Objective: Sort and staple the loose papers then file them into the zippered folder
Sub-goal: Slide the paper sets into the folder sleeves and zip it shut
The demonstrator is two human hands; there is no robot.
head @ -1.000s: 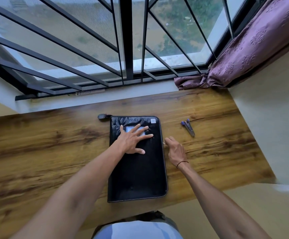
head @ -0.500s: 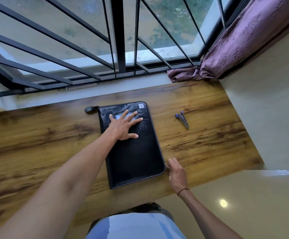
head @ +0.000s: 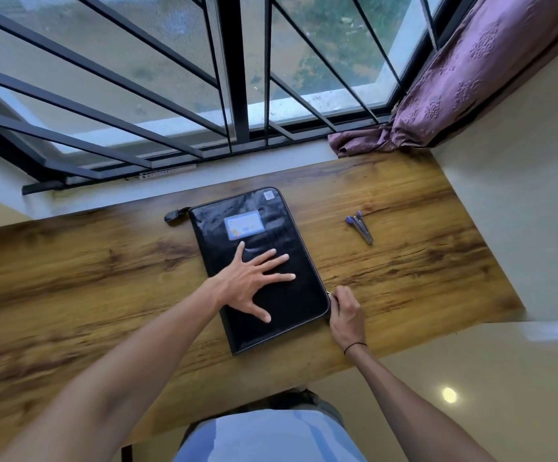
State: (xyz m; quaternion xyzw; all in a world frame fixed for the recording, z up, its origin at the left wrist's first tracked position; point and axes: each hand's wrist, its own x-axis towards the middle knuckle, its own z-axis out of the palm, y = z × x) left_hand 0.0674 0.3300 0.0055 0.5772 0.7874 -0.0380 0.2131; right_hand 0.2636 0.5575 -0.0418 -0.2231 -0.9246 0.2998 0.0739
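Black zippered folder (head: 271,261) under left hand (head: 247,281)

glossy black folder (head: 271,261), streaky brown woodgrain table (head: 87,278), purple embossed curtain (head: 454,88), seemingly blue-handled stapler (head: 359,225)

Soft daylight comes in through the window (head: 170,78) at the top and lights the counter (head: 404,261) evenly; shadows are faint and diffuse. The black folder (head: 271,295) carries pale sheen on its upper half, mirroring the window. A small round glare spot sits on the glossy floor (head: 450,395) at lower right. The wide-angle lens bends the window bars and the counter edges outward. The left counter and the near forearms look smeared and soft, while the centre is fairly sharp.
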